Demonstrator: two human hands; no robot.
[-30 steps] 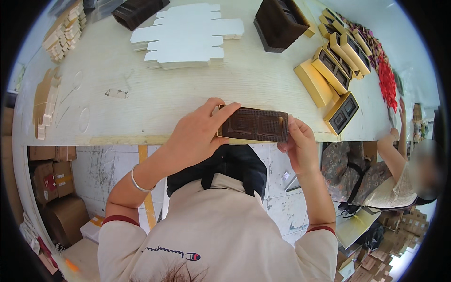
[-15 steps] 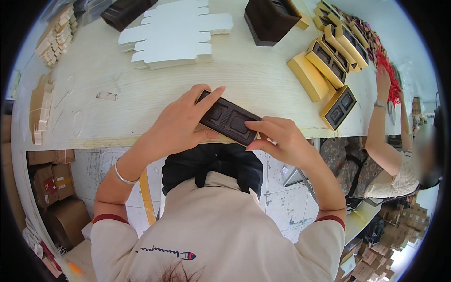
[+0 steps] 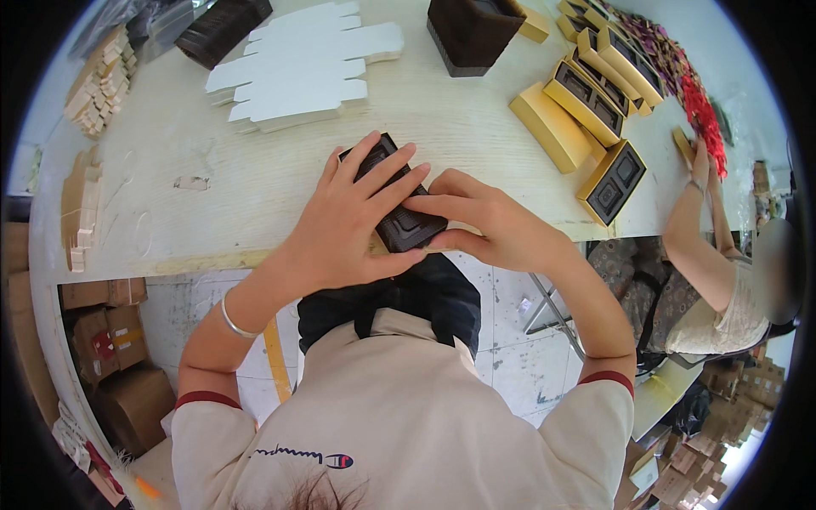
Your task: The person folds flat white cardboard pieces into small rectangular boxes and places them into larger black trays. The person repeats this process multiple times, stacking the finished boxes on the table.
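A dark brown moulded plastic tray insert (image 3: pixel 410 228) with recessed compartments lies tilted between my hands, over the table's near edge. My left hand (image 3: pixel 336 217) covers much of it, its fingers stretched across the top and its thumb along the near side. At the right end, my right hand (image 3: pixel 497 212) pinches the tray between thumb and fingers. My hands hide most of the tray's rim, and I cannot tell whether a box surrounds it. Beyond my hands is a stack of flat white carton blanks (image 3: pixel 297 72).
Nested dark trays (image 3: pixel 472 38) stand at the back, with another stack (image 3: pixel 223 32) further left. Gold boxes with dark inserts (image 3: pixel 612 183) crowd the right. Cream cardboard pieces (image 3: pixel 81 208) line the left edge. A co-worker's hand (image 3: pixel 699 166) is near red shredded filler (image 3: pixel 701 115).
The tray has turned steeper, its far end swinging leftward and away. My left hand has spread over its top. My right hand has shifted slightly left, and the co-worker's hands have moved nearer the table edge.
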